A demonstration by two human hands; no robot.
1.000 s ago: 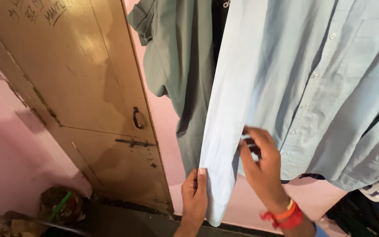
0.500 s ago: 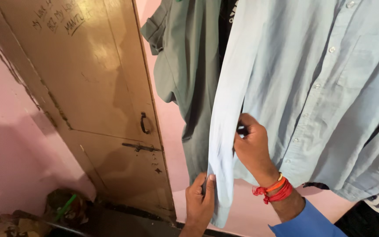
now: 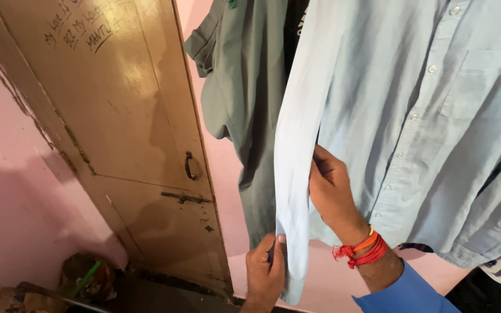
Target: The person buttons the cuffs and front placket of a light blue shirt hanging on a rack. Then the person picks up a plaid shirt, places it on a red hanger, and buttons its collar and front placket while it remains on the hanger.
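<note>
A light blue button-up shirt (image 3: 413,98) hangs in front of me, its long sleeve (image 3: 294,150) dropping straight down. My left hand (image 3: 267,273) pinches the sleeve near its cuff at the bottom. My right hand (image 3: 330,188), with red and orange threads around the wrist, grips the sleeve's inner edge higher up, next to the shirt body. Left of the blue shirt hangs a grey-green shirt (image 3: 244,93).
A worn brown metal door (image 3: 129,133) with a handle (image 3: 189,166) and latch stands at the left, set in a pink wall (image 3: 7,208). Clutter with a green stick (image 3: 85,277) lies on the floor at the bottom left. Dark cloth shows at the bottom right.
My right hand has slid up the sleeve and closed on its edge. My left hand has stayed on the cuff end. The view has shifted slightly.
</note>
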